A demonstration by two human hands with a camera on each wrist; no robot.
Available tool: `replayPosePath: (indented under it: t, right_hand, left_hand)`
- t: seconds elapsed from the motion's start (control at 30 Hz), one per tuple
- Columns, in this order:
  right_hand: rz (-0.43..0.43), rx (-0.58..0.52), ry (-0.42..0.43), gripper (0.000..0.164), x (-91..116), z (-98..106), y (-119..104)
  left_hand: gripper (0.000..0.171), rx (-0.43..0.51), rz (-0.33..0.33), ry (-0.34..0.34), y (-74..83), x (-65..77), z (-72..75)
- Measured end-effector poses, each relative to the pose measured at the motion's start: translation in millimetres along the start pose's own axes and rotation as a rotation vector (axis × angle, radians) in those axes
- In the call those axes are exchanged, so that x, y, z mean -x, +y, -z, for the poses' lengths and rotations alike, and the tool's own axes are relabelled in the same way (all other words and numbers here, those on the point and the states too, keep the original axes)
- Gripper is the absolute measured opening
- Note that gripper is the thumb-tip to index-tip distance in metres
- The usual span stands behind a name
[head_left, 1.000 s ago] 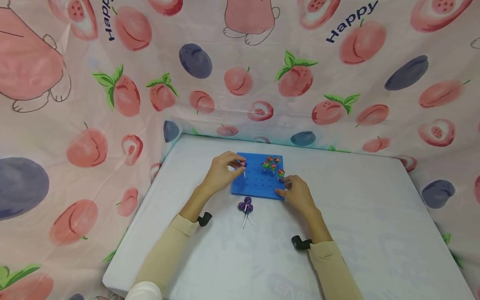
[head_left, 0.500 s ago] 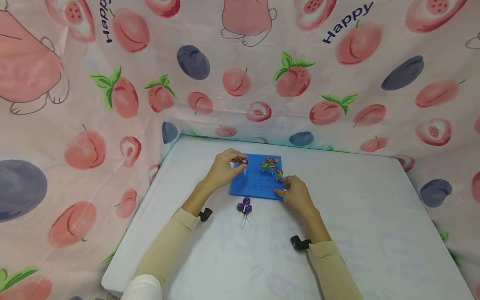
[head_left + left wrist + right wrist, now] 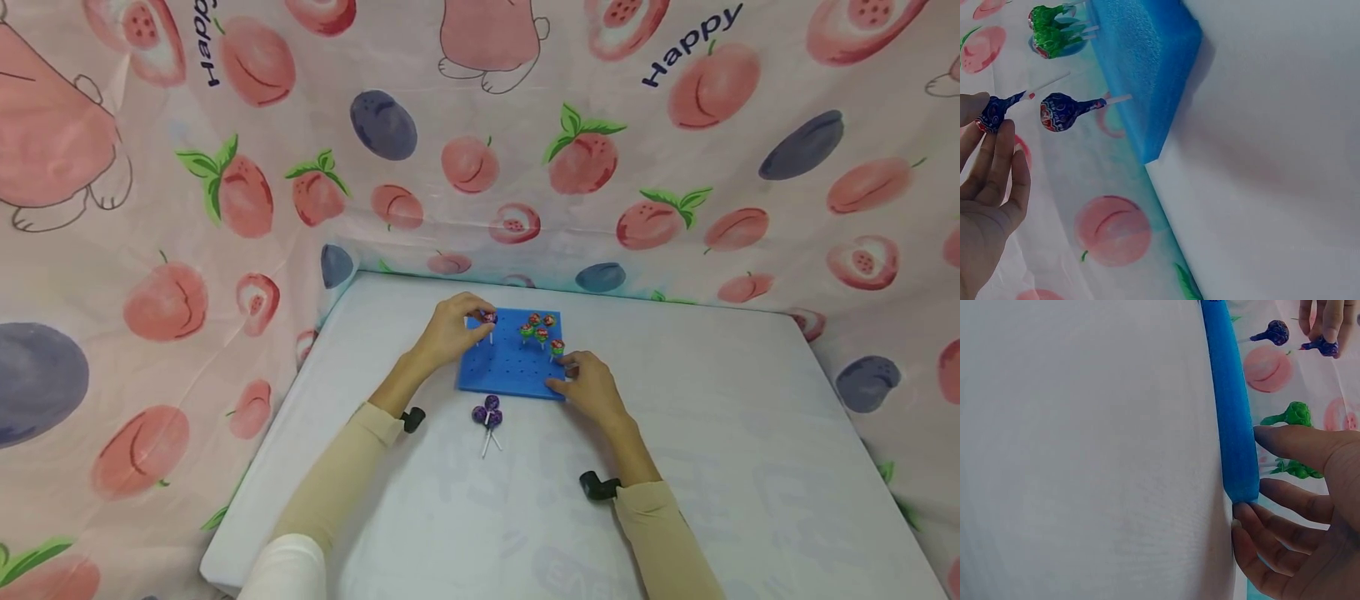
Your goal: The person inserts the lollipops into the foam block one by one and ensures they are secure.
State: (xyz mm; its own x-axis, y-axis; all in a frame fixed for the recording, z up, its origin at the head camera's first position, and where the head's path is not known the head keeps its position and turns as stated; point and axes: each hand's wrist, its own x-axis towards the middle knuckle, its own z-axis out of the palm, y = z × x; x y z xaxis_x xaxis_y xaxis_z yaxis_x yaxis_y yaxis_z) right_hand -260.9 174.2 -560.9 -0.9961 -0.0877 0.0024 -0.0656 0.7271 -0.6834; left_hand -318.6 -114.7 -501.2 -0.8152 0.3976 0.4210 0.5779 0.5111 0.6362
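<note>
In the head view my left hand [image 3: 450, 329] pinches a purple-wrapped lollipop [image 3: 490, 317] by its head, stick down, over the left part of a blue foam board [image 3: 506, 382] full of small holes. Its stick tip looks apart from the board in the left wrist view. Beside it, another purple lollipop [image 3: 1058, 112] stands with its stick in the board. My right hand [image 3: 596, 387] touches the board's right front corner; the thumb [image 3: 1291, 442] rests on the top face and other fingers lie along the edge. Several green-and-red lollipops [image 3: 542, 333] stand in the board's right part.
Several loose purple lollipops [image 3: 491, 414] lie in a bunch on the white table [image 3: 712, 417], just in front of the board. A fruit-print cloth [image 3: 480, 225] hangs behind and to the left of the table.
My left hand has moved slightly toward the far side of the board, with the lollipop still pinched. The right hand stays at the board's corner. The head view has shifted slightly.
</note>
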Motion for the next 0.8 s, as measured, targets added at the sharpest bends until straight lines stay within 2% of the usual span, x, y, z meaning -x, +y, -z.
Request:
replayPosePath:
  t: [0.37, 0.8]
  right_hand:
    - [-0.004, -0.006, 0.001, 0.049, 1.1, -0.6, -0.1]
    - [0.019, -0.003, 0.002, 0.050, 1.2, 1.0, 0.6]
  left_hand:
    - [0.028, -0.017, 0.019, -0.022, -8.5, -1.2, -7.2]
    - [0.027, 0.032, 0.027, -0.041, -14.1, -1.4, -15.4]
